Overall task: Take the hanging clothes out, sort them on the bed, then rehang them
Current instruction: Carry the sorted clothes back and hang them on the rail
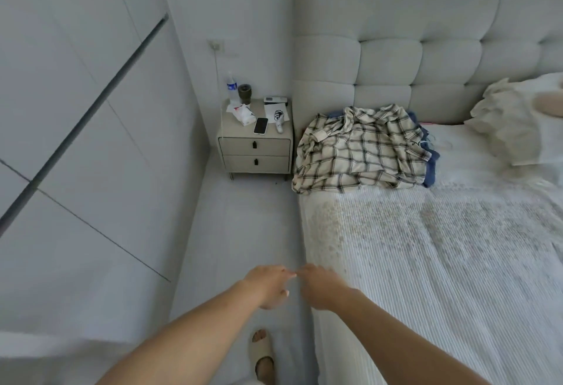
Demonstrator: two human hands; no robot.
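left hand (269, 287) empty, fingers loose | right hand (320, 288) empty, fingers loose; fingertips of both nearly meet beside bed (441, 263) edge | plaid shirt (362, 150) heaped on bed by headboard (426, 49), over blue garment (431, 168)

Bed (426, 263) w/ plaid shirt (359, 153), blue clothes (431, 168), pillow (515, 122).

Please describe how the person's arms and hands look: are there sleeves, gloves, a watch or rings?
Both forearms are bare as far as the view shows; no sleeves appear. The left hand and right hand wear no gloves. No watch or bracelet shows at either wrist. Rings cannot be made out; the fingers are too blurred to tell.
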